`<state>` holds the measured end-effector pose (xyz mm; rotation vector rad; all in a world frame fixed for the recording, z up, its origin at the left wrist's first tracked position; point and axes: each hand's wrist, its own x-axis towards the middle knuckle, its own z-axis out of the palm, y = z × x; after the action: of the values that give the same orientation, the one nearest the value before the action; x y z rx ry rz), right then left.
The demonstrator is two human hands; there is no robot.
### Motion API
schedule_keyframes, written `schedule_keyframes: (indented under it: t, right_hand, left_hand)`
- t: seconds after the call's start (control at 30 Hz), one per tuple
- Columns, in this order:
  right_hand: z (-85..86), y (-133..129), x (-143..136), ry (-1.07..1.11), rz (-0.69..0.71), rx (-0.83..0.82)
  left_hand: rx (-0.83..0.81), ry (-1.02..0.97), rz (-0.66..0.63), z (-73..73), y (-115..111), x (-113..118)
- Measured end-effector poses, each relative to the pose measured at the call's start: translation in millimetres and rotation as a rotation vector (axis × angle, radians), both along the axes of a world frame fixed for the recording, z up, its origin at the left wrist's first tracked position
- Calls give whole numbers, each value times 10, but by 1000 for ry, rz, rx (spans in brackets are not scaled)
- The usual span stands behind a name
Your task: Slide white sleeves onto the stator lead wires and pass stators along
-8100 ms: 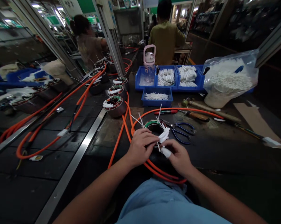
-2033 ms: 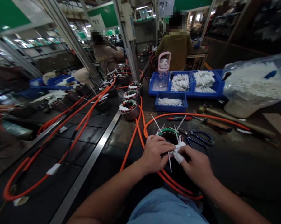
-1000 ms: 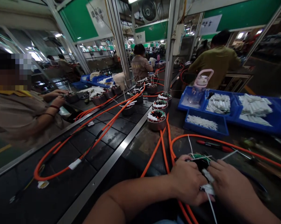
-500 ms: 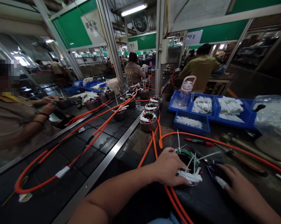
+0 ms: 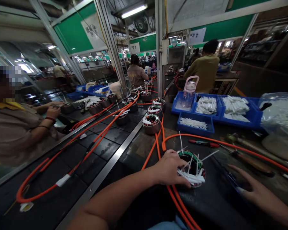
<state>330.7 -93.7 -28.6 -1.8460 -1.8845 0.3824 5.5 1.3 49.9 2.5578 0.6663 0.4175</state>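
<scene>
My left hand is closed on the near left rim of a motor stator, a ring with a green inner edge. White cable ties stand up from it, and white sleeved wires lie across its front. My fingers and thumb cover part of its left side. To the right, my right hand curls round a dark hand tool with blue handles. The tool is smeared by motion, so its exact kind is unclear; its tip points toward the stator but is apart from it.
Blue bins of white sleeves and a small tray of thin white pieces stand behind. A red marker and a wooden-handled tool lie rightward. Orange cables cross the bench. More stators line up ahead; a co-worker sits left.
My right hand has taken up the blue-handled hand tool from beside the stator and drawn it to the right. My left hand stays on the stator; the view has shifted slightly.
</scene>
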Motion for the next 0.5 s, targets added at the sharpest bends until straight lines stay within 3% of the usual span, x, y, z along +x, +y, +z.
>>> schedule_keyframes:
  t: [0.1,0.27,0.33,0.43,0.5]
  right_hand:
    - [65,-227,-165,137,15,-22]
    - [164,-516,-580,-313,180,222]
    - [247,-547,-685,-484,187,288]
    - [385,-548,-740,-649,129,306]
    - [452,-545,-736,-716,160,271]
  left_hand:
    - [17,-15,-4,-9,-8,-7]
    - [27,40,-9,49,-9,10]
    - [23,72,-12,80,-11,22]
    - [15,98,-20,124,0,35]
    - [11,118,-45,158,14,40]
